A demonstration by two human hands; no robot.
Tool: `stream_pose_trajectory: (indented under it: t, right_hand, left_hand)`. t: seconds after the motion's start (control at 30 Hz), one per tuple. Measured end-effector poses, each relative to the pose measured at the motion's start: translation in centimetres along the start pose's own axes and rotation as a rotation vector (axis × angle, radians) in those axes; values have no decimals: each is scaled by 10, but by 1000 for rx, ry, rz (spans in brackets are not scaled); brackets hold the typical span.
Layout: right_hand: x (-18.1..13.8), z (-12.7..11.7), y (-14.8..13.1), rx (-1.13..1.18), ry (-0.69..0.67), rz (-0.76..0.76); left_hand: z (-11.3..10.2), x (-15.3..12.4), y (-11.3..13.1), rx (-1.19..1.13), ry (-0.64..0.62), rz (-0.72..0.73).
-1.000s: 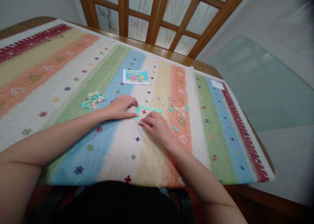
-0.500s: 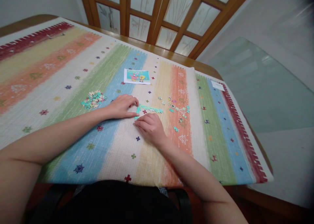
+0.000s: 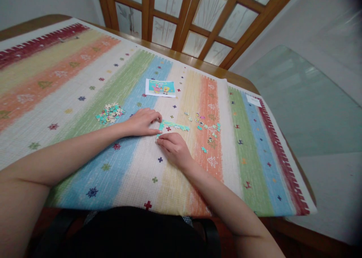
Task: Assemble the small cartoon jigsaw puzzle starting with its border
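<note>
Joined jigsaw puzzle pieces (image 3: pixel 177 126) form a narrow turquoise strip on the striped tablecloth, with a short column running down from its left end. My left hand (image 3: pixel 143 122) rests at that column, thumb and index finger apart, the fingertips at its upper and lower parts. Just below, my right hand (image 3: pixel 175 147) is closed in a pinch on a small puzzle piece (image 3: pixel 157 137) at the column's lower end. The fingers partly hide this piece, and I cannot tell whether it is locked in.
A heap of loose puzzle pieces (image 3: pixel 111 113) lies left of my hands. Several scattered pieces (image 3: pixel 204 150) lie to the right. Behind the strip is a printed cartoon picture (image 3: pixel 160 88). A white paper slip (image 3: pixel 253 100) lies near the tablecloth's right end.
The view has shifted slightly. My right fingers remain pinched at the column's lower end, with the small piece a little more visible. My left hand keeps nearly the same pose.
</note>
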State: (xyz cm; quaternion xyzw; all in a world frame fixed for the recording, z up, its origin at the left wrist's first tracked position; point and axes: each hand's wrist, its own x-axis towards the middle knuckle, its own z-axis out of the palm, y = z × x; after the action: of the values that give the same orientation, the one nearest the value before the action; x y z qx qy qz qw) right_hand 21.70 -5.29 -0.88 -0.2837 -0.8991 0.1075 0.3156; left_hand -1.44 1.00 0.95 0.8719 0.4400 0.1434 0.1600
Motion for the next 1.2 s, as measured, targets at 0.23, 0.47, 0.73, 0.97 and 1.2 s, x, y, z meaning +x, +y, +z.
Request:
stream_pose_trajectory:
  t: [0.23, 0.47, 0.73, 0.97, 1.2]
  right_hand:
    - [1, 3, 2, -38, -13, 3]
    - [2, 1, 1, -33, -25, 68]
    - [1, -2, -1, -72, 17, 110]
    - [1, -12, -5, -127, -114, 104]
    - [4, -25, -39, -406, -306, 50]
  left_hand:
    - [-1, -1, 1, -5, 5, 2]
    - [0, 0, 0, -7, 5, -3]
    - [0, 0, 1, -13, -2, -5]
    - [-2, -1, 1, -6, 2, -3]
    - [-4, 0, 3, -11, -5, -9]
